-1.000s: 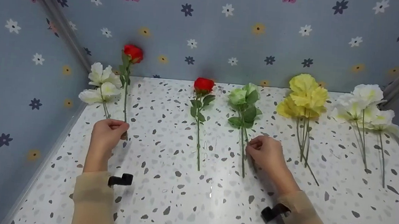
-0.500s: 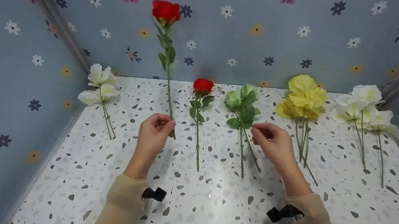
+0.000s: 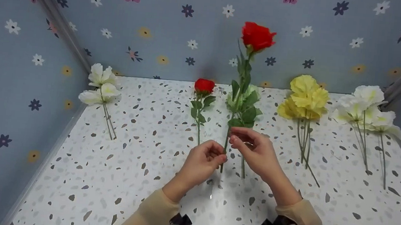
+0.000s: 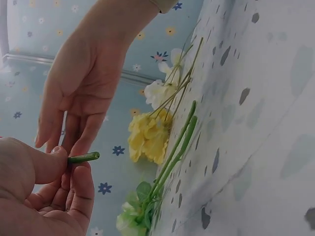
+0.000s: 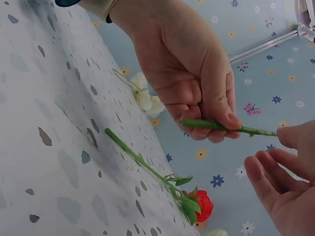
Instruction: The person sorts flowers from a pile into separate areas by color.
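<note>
My left hand point(image 3: 199, 163) pinches the lower stem of a red rose point(image 3: 258, 37) between thumb and fingers, holding it upright above the table. In the right wrist view the cut end of its green stem point(image 5: 197, 123) sticks out past the left fingers. My right hand point(image 3: 260, 155) is beside the stem, higher up, its fingers extended and loosely spread with the thumb right at the stem. Another red rose point(image 3: 204, 86) lies on the table to the left, its lower stem hidden by the left hand. Pale green roses point(image 3: 249, 115) lie behind, partly covered by the held rose.
Yellow flowers point(image 3: 305, 96) and white flowers point(image 3: 368, 100) lie to the right on the speckled table point(image 3: 142, 194). More white flowers point(image 3: 101, 85) lie at the far left. A patterned back wall point(image 3: 193, 25) and side walls enclose the table.
My left hand has carried the red rose from beside the left white flowers rightward to the middle. My right hand has left the green rose stems and moved slightly left toward the red rose.
</note>
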Tool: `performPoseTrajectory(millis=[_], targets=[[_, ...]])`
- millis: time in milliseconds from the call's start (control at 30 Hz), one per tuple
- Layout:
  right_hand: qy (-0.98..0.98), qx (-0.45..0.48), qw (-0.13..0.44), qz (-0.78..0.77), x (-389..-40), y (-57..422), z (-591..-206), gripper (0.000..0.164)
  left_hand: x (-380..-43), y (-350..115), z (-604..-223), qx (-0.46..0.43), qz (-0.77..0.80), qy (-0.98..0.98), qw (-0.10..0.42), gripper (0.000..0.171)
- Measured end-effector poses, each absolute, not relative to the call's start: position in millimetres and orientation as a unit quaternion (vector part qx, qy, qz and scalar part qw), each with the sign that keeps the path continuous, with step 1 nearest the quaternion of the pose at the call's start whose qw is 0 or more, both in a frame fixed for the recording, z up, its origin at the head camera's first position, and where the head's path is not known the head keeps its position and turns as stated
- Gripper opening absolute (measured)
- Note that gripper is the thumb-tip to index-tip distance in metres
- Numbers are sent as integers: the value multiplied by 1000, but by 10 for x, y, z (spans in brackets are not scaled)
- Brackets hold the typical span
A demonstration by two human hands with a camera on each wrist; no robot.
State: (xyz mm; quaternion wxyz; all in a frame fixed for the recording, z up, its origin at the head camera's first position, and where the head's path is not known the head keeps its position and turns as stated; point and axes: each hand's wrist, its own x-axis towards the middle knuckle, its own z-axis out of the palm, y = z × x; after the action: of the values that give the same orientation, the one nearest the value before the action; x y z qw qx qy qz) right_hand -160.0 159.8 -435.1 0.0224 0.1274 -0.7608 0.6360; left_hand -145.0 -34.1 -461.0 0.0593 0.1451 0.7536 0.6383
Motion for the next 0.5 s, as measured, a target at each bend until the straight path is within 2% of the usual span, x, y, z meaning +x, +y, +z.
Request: performPoseTrajectory(millis=[267, 500], targets=[[-728, 103, 30, 677, -1563, 1567, -4348, 17, -1397, -273, -4668, 166, 618, 766, 67, 12], [-722, 116, 40, 680, -1570, 1632, -4332, 20, -1397, -271, -4676, 174, 610, 769, 83, 8]])
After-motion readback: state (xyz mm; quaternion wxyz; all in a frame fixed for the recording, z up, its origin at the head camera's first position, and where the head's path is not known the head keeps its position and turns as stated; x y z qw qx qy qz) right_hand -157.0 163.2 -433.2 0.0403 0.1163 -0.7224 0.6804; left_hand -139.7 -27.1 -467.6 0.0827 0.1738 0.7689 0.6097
